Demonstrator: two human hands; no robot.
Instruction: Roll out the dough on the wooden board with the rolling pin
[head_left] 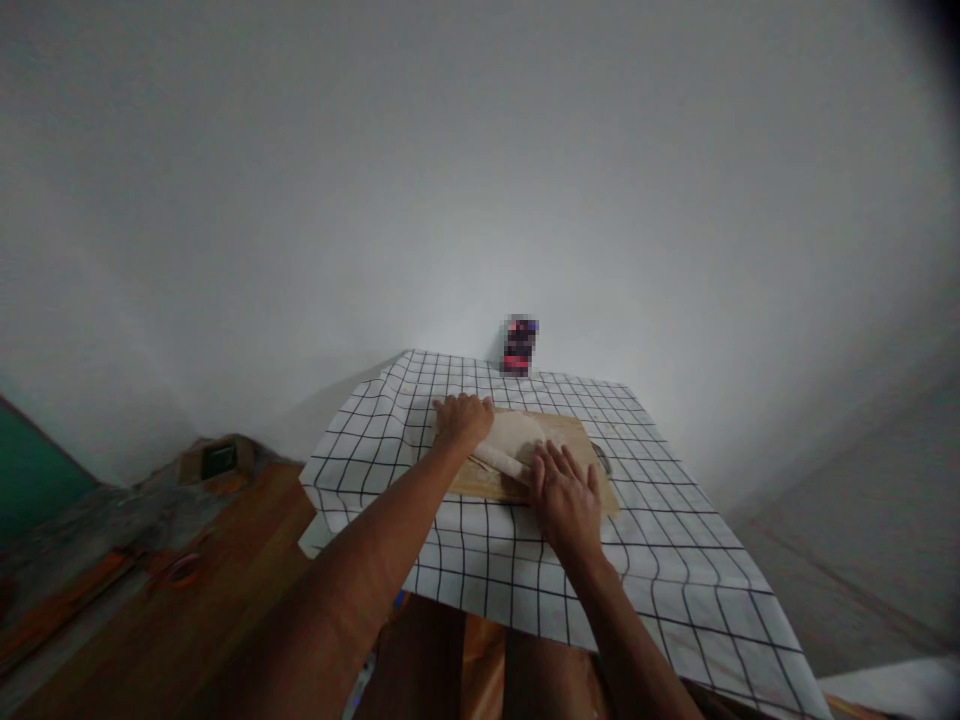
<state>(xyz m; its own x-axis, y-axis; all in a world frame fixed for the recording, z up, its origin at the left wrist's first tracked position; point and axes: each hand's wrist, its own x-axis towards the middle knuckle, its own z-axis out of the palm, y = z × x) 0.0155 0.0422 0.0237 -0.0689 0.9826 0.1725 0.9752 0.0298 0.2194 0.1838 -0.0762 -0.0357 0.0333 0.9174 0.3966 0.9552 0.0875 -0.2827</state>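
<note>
A thin, pale sheet of dough (517, 429) lies on a wooden board (592, 465). Across its near side runs a pale, floury cylinder that looks like a rolling pin (501, 461), slanting down to the right. My left hand (463, 420) is at the far left end of it, fingers bent over and close together. At the near right end rests my right hand (568, 490), palm down, its fingers stretched and apart. Both hands cover the ends of the cylinder.
The board sits on a table with a white, black-checked cloth (480, 560). A blurred-out dark and red upright object (519, 346) leans at the white wall behind. Part of a round item (603, 458) shows beside the board. A box (217, 460) stands on the floor at left.
</note>
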